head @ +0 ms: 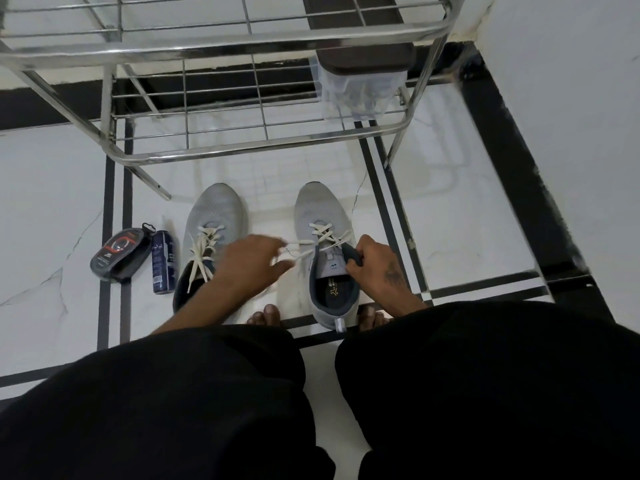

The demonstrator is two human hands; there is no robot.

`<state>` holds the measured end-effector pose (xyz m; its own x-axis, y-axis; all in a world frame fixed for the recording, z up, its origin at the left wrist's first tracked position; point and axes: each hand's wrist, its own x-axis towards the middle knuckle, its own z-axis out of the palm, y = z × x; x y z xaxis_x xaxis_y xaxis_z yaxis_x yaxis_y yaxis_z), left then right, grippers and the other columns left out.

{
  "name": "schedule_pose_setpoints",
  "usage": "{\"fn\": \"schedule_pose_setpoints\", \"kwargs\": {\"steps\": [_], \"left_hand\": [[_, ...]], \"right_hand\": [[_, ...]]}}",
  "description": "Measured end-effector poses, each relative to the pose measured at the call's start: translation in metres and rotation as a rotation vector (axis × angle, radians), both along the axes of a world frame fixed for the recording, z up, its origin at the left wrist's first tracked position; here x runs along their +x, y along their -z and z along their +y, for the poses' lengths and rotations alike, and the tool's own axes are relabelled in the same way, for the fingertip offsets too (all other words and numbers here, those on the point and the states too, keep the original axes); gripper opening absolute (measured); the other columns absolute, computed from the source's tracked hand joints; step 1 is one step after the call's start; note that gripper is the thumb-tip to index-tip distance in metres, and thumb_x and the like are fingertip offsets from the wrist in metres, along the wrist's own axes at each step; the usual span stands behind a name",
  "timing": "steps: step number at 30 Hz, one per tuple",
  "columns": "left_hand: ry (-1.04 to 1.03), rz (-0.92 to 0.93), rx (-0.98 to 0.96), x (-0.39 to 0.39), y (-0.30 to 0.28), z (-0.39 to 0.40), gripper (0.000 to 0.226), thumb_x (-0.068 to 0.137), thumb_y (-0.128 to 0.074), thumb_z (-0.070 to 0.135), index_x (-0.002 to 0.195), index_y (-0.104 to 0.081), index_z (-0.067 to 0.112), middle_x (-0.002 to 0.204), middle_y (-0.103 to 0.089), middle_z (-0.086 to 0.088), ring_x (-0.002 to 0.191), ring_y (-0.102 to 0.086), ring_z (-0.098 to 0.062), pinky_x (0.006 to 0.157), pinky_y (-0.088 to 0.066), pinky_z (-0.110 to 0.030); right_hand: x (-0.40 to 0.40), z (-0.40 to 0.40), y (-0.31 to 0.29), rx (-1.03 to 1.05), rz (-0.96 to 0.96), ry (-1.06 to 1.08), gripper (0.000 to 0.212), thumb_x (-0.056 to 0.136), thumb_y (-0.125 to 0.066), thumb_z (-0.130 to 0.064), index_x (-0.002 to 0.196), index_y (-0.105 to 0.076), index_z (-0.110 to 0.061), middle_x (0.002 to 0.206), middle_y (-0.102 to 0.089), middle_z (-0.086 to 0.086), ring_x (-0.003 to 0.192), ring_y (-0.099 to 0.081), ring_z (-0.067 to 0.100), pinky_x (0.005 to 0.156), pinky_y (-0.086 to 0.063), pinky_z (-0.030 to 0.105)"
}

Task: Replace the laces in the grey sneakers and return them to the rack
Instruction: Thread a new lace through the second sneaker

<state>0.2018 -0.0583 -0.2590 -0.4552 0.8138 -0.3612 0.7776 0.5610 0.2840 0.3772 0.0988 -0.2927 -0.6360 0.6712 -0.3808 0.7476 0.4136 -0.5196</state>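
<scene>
Both grey mesh sneakers sit on the floor half-laced in cream, so with your left hand pinching the cream flat lace and your right hand gripping the tongue, threading, tying and racking on the steel wire rack remain.

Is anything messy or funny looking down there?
Yes. The left sneaker's laces hang loose and untied. A spray can lies tipped over on the floor beside it.

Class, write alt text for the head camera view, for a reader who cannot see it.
A seated person's left hand pulls a cream lace from the right grey sneaker while the right hand grips its tongue. The left sneaker, a spray bottle and a metal rack are nearby.
</scene>
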Motion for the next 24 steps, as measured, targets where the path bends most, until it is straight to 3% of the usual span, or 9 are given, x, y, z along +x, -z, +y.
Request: {"fn": "schedule_pose_setpoints", "kwargs": {"steps": [5, 9, 12, 15, 18, 21, 24], "left_hand": [[-0.087, -0.080, 0.006, 0.022, 0.034, 0.039, 0.016, 0.093, -0.061, 0.035, 0.099, -0.073, 0.025, 0.100, -0.073, -0.001, 0.093, -0.066, -0.025, 0.075, -0.050, -0.034], [0.070, -0.067, -0.177, -0.002, 0.025, -0.003, 0.013, 0.086, -0.066, 0.032, 0.091, -0.076, 0.026, 0.087, -0.074, 0.001, 0.080, -0.068, -0.020, 0.073, -0.056, -0.034], [0.113, -0.197, -0.243, -0.016, 0.014, -0.020, 0.012, 0.086, -0.067, 0.031, 0.090, -0.078, 0.029, 0.090, -0.076, 0.006, 0.082, -0.070, -0.015, 0.078, -0.058, -0.036], [0.068, -0.086, -0.130, -0.016, 0.018, -0.004, 0.017, 0.090, -0.062, 0.037, 0.095, -0.076, 0.028, 0.095, -0.074, 0.004, 0.086, -0.068, -0.019, 0.076, -0.056, -0.034], [-0.047, 0.089, 0.096, -0.008, 0.036, 0.018, 0.030, 0.095, -0.054, 0.031, 0.123, -0.063, 0.021, 0.117, -0.065, -0.006, 0.104, -0.061, -0.029, 0.081, -0.052, -0.039], [0.003, 0.141, -0.059, -0.004, 0.058, 0.036, 0.050, 0.093, -0.056, 0.031, 0.141, -0.047, 0.017, 0.138, -0.053, -0.009, 0.127, -0.046, -0.032, 0.097, -0.043, -0.043], [0.055, 0.006, -0.214, -0.006, 0.066, 0.044, 0.036, 0.096, -0.052, 0.037, 0.121, -0.064, 0.015, 0.125, -0.061, -0.009, 0.123, -0.049, -0.031, 0.096, -0.046, -0.041]], "right_hand": [[0.001, 0.002, 0.002, 0.026, -0.011, -0.024, 0.020, 0.092, -0.063, -0.023, 0.089, -0.045, -0.014, 0.083, -0.056, 0.005, 0.075, -0.053, 0.022, 0.061, -0.034, 0.028], [0.003, 0.003, 0.004, 0.042, -0.007, -0.030, 0.018, 0.093, -0.060, -0.022, 0.090, -0.044, -0.014, 0.084, -0.054, 0.004, 0.076, -0.051, 0.021, 0.058, -0.031, 0.028], [0.005, 0.003, 0.005, 0.037, 0.008, -0.012, 0.017, 0.093, -0.060, -0.022, 0.090, -0.045, -0.014, 0.083, -0.054, 0.003, 0.074, -0.051, 0.020, 0.053, -0.029, 0.025], [0.005, 0.003, 0.006, 0.027, 0.006, -0.002, 0.019, 0.093, -0.061, -0.023, 0.089, -0.046, -0.014, 0.080, -0.054, 0.002, 0.072, -0.051, 0.020, 0.051, -0.029, 0.023], [0.005, 0.004, 0.005, -0.020, 0.022, -0.016, 0.020, 0.093, -0.062, -0.026, 0.089, -0.046, -0.015, 0.077, -0.054, -0.001, 0.068, -0.051, 0.016, 0.052, -0.032, 0.024], [0.004, 0.002, 0.004, -0.055, 0.033, -0.042, 0.021, 0.093, -0.064, -0.026, 0.089, -0.046, -0.017, 0.074, -0.052, -0.004, 0.066, -0.050, 0.013, 0.053, -0.033, 0.024], [0.004, 0.004, 0.002, -0.047, -0.042, -0.049, 0.021, 0.093, -0.063, -0.034, 0.098, -0.050, -0.019, 0.081, -0.058, -0.004, 0.076, -0.056, 0.018, 0.062, -0.040, 0.028]]}}
